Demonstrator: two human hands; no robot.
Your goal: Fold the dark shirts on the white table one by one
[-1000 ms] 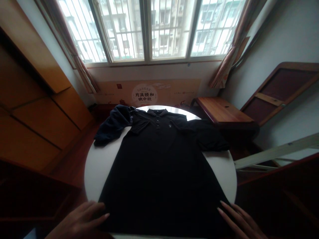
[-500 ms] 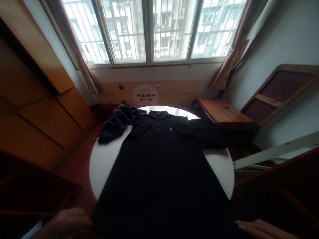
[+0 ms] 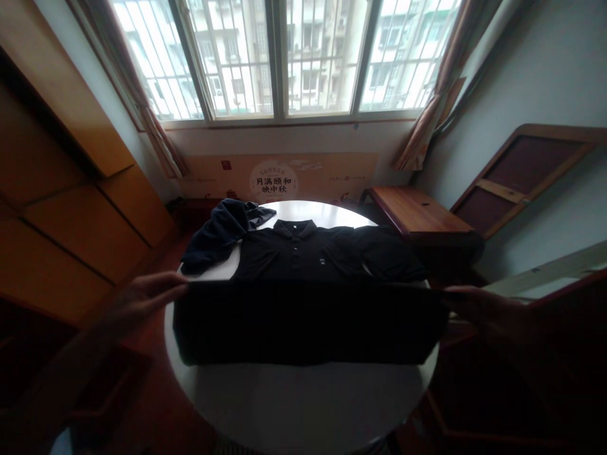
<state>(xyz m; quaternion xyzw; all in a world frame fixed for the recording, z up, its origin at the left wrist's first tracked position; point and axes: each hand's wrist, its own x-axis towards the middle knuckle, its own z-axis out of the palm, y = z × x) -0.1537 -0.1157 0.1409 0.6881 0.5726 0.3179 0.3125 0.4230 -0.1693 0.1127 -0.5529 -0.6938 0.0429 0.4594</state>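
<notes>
A black polo shirt (image 3: pixel 308 325) lies on the round white table (image 3: pixel 303 398), its collar toward the window. Its lower part is lifted and doubled back over the body, with the hem edge raised across the middle. My left hand (image 3: pixel 159 291) pinches the hem's left corner. At the right corner, my right hand (image 3: pixel 484 306) grips the same edge, its fingers partly lost in shadow. The collar, button placket and a small chest logo show beyond the raised cloth. The lower chest is hidden behind it.
A crumpled dark garment (image 3: pixel 215 234) lies at the table's far left. Dark cloth (image 3: pixel 393 249) rests at the far right by the shirt's sleeve. Behind stand a low wooden table (image 3: pixel 417 212) and a printed cardboard panel (image 3: pixel 203 174); wooden cabinets (image 3: pixel 61 234) line the left.
Both hands have risen and moved away from me, carrying the shirt's hem up and over toward the collar. The near part of the white table is now uncovered.
</notes>
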